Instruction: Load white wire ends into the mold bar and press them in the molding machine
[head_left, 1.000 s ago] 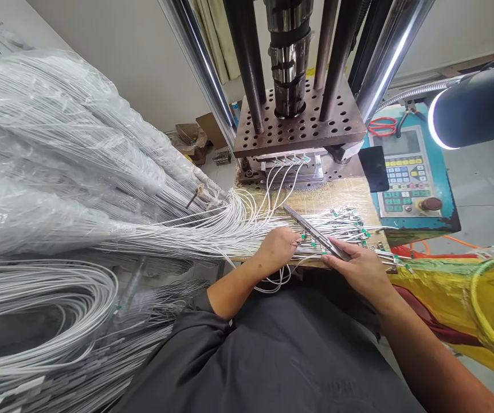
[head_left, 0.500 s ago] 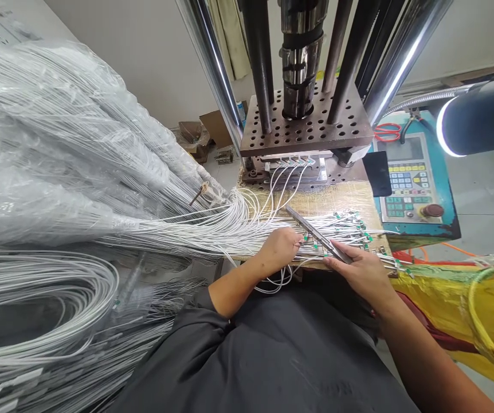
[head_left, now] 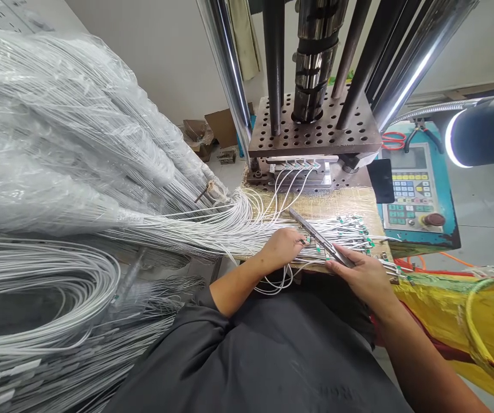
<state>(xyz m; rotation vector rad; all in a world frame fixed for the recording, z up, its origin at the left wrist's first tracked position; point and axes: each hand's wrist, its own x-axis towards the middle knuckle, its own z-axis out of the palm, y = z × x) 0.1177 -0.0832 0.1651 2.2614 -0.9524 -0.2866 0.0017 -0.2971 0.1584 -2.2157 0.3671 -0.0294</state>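
My right hand grips the lower end of a slim metal bar with slots along its edge. The bar slants up and left above a spread of white cables. Close to the bar's left edge, my left hand is closed in a pinch on a cable end with a small green-tipped connector. Other green-tipped ends sit along that edge. Whether they are seated in the bar is too small to tell. More connector ends lie fanned out right of the bar.
Behind the bar stands a press, with several cable ends in its lower die. A control panel and lamp are at right. Plastic-wrapped cable bundles fill the left, with a coil below. Yellow sheeting hangs at right.
The view has shifted slightly, so the press and panel appear a little further right and lower. Both hands keep nearly the same place at the metal bar.
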